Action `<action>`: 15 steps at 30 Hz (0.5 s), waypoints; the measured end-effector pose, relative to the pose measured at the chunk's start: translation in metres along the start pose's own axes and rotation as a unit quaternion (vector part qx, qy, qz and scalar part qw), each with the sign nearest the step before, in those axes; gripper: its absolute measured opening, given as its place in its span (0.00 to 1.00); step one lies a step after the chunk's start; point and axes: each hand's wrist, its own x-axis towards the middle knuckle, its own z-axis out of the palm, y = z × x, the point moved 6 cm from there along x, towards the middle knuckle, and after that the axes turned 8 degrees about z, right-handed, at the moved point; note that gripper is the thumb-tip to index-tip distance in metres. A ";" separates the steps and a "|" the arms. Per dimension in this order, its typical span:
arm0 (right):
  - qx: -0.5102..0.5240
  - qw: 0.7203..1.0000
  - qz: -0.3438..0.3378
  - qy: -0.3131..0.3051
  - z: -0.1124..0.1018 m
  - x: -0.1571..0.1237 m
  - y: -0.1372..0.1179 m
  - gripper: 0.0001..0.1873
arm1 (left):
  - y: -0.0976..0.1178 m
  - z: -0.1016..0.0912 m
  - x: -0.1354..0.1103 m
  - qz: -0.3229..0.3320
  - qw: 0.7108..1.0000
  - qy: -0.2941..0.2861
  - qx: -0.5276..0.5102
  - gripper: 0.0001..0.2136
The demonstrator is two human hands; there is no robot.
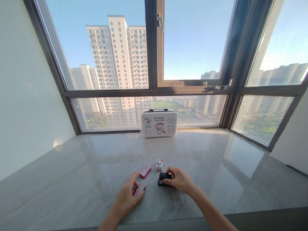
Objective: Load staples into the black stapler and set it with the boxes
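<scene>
My left hand [126, 196] is curled around a small red-and-white box [139, 189] lying on the grey stone sill, thumb on its near side and fingers on its far side. My right hand [181, 180] grips a black stapler [164, 178] from its right end, thumb and fingers on its upper arm. The stapler rests on the sill, and the palm covers its right part. Just beyond my left fingertips lies a pink-and-white box [145, 171]. A small white box with a dark picture [159, 164] stands behind the stapler.
A white carry case [159, 124] with cartoon prints and a black handle stands upright against the window. The glossy stone sill [95, 171] ends at a front edge near my forearms. White walls [13, 83] close it in at left and right.
</scene>
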 end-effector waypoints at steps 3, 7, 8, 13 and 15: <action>-0.009 1.000 0.002 0.004 -0.001 -0.002 -0.002 0.17 | 0.004 0.008 0.006 0.014 1.000 -0.009 -0.003 0.30; -0.030 0.999 -0.009 0.010 -0.008 -0.009 -0.008 0.13 | 0.017 0.022 0.021 0.066 0.995 -0.031 0.067 0.31; -0.036 0.999 -0.013 0.012 -0.011 -0.013 -0.008 0.11 | 0.019 0.027 0.027 0.073 0.993 -0.033 0.082 0.30; -0.022 0.999 0.026 0.025 -0.018 -0.030 0.020 0.17 | 0.033 0.054 0.059 0.072 0.990 0.000 0.120 0.31; 0.039 0.996 0.068 0.043 -0.016 -0.033 0.041 0.24 | 0.042 0.065 0.070 0.069 0.990 0.017 0.125 0.30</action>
